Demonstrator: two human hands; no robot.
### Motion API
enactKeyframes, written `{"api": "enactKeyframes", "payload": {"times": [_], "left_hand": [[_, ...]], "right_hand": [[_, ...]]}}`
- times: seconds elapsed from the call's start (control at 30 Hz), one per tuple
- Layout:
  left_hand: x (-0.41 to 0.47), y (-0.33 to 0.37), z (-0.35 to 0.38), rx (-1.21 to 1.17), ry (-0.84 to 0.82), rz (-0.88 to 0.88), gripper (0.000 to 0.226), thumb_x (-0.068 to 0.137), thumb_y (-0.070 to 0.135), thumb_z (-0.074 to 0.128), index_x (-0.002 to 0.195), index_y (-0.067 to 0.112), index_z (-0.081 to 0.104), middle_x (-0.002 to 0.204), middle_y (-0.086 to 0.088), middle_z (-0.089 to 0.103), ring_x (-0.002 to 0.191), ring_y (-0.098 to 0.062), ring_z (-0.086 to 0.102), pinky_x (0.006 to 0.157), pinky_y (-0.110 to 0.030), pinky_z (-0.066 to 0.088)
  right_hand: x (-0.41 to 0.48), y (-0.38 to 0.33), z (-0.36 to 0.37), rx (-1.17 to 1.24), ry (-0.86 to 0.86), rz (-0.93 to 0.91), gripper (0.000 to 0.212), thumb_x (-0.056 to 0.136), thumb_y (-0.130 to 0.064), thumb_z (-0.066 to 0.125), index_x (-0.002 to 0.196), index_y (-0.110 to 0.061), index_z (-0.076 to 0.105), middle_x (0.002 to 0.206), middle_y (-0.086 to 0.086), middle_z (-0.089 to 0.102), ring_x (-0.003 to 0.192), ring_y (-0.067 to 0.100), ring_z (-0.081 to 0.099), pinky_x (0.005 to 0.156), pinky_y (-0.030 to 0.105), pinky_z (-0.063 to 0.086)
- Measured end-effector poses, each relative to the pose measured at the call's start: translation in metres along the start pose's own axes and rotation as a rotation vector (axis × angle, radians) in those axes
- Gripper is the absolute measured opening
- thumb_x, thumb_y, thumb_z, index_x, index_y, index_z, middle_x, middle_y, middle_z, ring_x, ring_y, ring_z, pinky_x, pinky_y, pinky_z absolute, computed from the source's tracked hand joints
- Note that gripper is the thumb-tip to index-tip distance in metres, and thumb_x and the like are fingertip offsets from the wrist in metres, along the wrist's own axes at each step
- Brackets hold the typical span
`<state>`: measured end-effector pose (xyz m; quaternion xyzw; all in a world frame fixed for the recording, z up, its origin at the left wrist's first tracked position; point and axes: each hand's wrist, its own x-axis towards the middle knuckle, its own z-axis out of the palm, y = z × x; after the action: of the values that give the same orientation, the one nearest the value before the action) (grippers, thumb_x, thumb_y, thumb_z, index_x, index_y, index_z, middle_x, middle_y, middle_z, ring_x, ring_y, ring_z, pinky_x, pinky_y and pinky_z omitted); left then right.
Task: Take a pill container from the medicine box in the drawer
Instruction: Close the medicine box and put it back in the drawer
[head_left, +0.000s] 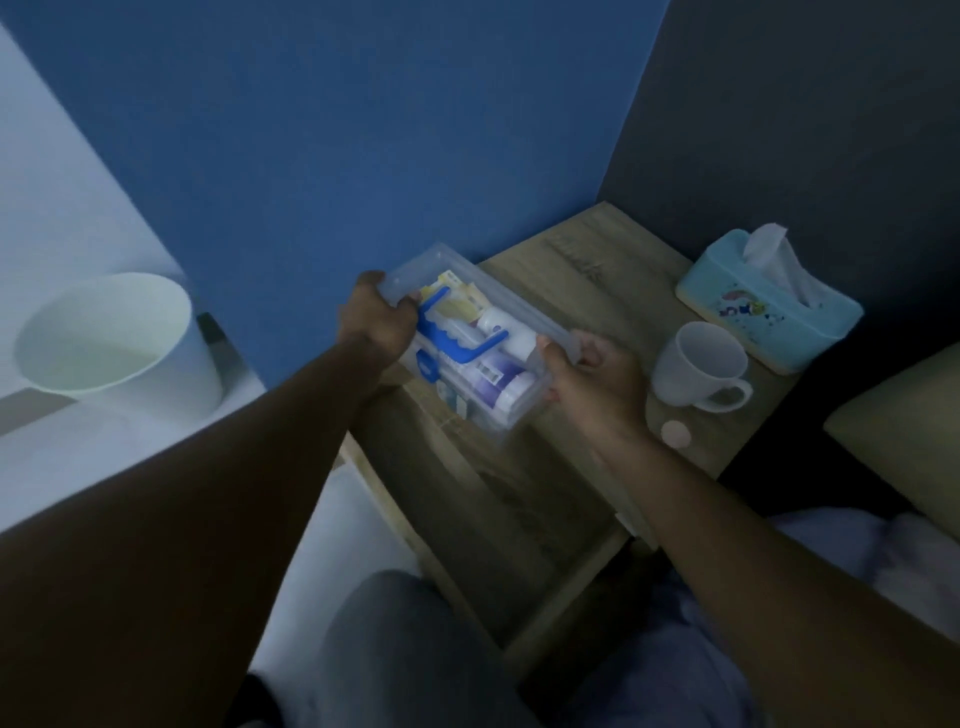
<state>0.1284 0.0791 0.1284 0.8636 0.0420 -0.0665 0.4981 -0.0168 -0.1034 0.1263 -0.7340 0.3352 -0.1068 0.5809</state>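
Observation:
A clear plastic medicine box (519, 410) with a blue handle (460, 340) is held tilted in the air above the open wooden drawer (498, 519). My left hand (376, 319) grips its far left end. My right hand (597, 384) grips its right end. Through the clear lid I see several items, among them a white pill container (493, 319) and a purple and white tube (501, 382). The lid looks closed.
The wooden bedside table (597, 260) holds a white mug (698, 366), a small pinkish round thing (676, 434) and a light blue tissue box (769, 301). A white bin (114, 343) stands on the floor at left. Blue wall behind; bedding at right.

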Motion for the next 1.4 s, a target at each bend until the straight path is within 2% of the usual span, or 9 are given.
{"api": "enactKeyframes", "payload": {"times": [0.1,0.27,0.37,0.47,0.63,0.77,0.93,1.2,1.4], "left_hand": [[-0.021,-0.010,-0.017,-0.003,0.007,-0.037,0.050,0.090,0.034,0.057,0.136,0.019,0.046,0.128,-0.012,0.058,0.114,-0.032,0.058,0.098,-0.040,0.049],[-0.044,-0.033,-0.024,0.063,-0.016,-0.103,0.052,0.091,0.036,0.055,0.140,0.021,0.042,0.134,-0.012,0.054,0.118,-0.031,0.055,0.095,-0.035,0.047],[-0.053,-0.046,-0.017,0.077,-0.065,-0.120,0.051,0.095,0.034,0.054,0.140,0.018,0.039,0.133,-0.012,0.053,0.112,-0.028,0.056,0.091,-0.038,0.050],[-0.056,-0.058,-0.007,0.049,-0.128,-0.131,0.043,0.097,0.030,0.053,0.135,0.015,0.041,0.131,-0.012,0.054,0.113,-0.028,0.058,0.091,-0.043,0.055],[-0.054,-0.075,0.014,0.003,-0.236,-0.175,0.044,0.097,0.021,0.053,0.137,0.016,0.038,0.137,-0.012,0.046,0.117,-0.028,0.056,0.090,-0.046,0.056],[-0.052,-0.093,0.029,-0.003,-0.269,-0.213,0.049,0.095,0.018,0.056,0.140,0.017,0.038,0.139,-0.011,0.044,0.120,-0.028,0.053,0.089,-0.042,0.054],[-0.048,-0.110,0.042,-0.016,-0.279,-0.261,0.053,0.093,0.015,0.058,0.142,0.016,0.038,0.140,-0.011,0.045,0.125,-0.030,0.051,0.097,-0.049,0.051],[-0.041,-0.120,0.048,-0.029,-0.287,-0.256,0.053,0.094,0.019,0.057,0.142,0.019,0.037,0.138,-0.011,0.049,0.125,-0.028,0.052,0.099,-0.050,0.050],[-0.046,-0.113,0.045,0.110,-0.320,-0.160,0.057,0.091,0.013,0.059,0.144,0.014,0.036,0.148,-0.012,0.038,0.133,-0.030,0.044,0.104,-0.050,0.046]], "right_hand": [[-0.029,0.005,0.009,0.011,0.011,-0.019,0.048,0.078,-0.051,0.076,0.120,-0.031,0.063,0.102,-0.008,0.073,0.079,0.002,0.075,0.063,0.028,0.064],[-0.068,0.031,0.021,0.010,0.018,0.029,0.055,0.084,-0.051,0.070,0.132,-0.031,0.056,0.106,-0.010,0.069,0.080,0.002,0.073,0.060,0.020,0.061],[-0.082,0.050,0.025,-0.019,-0.002,0.072,0.050,0.088,-0.052,0.065,0.132,-0.032,0.055,0.114,-0.005,0.070,0.090,0.005,0.072,0.071,0.028,0.063],[-0.090,0.068,0.031,-0.034,0.028,0.119,0.056,0.091,-0.048,0.062,0.141,-0.028,0.049,0.131,-0.001,0.064,0.111,0.013,0.066,0.089,0.039,0.059],[-0.091,0.095,0.040,-0.040,0.114,0.207,0.060,0.095,-0.041,0.059,0.150,-0.026,0.038,0.148,0.003,0.050,0.130,0.020,0.054,0.099,0.036,0.049],[-0.086,0.111,0.046,-0.066,0.161,0.277,0.059,0.096,-0.036,0.059,0.151,-0.026,0.038,0.151,0.003,0.047,0.135,0.022,0.050,0.102,0.039,0.047],[-0.077,0.127,0.052,-0.107,0.175,0.306,0.057,0.097,-0.031,0.059,0.151,-0.024,0.039,0.152,0.006,0.046,0.137,0.023,0.047,0.106,0.040,0.046],[-0.063,0.140,0.057,-0.165,0.178,0.317,0.056,0.095,-0.035,0.061,0.148,-0.026,0.043,0.146,0.004,0.052,0.132,0.021,0.052,0.089,0.029,0.043],[-0.062,0.130,0.043,-0.374,0.111,0.291,0.068,0.094,-0.034,0.064,0.153,-0.019,0.033,0.155,0.009,0.042,0.142,0.026,0.042,0.107,0.037,0.041]]}}
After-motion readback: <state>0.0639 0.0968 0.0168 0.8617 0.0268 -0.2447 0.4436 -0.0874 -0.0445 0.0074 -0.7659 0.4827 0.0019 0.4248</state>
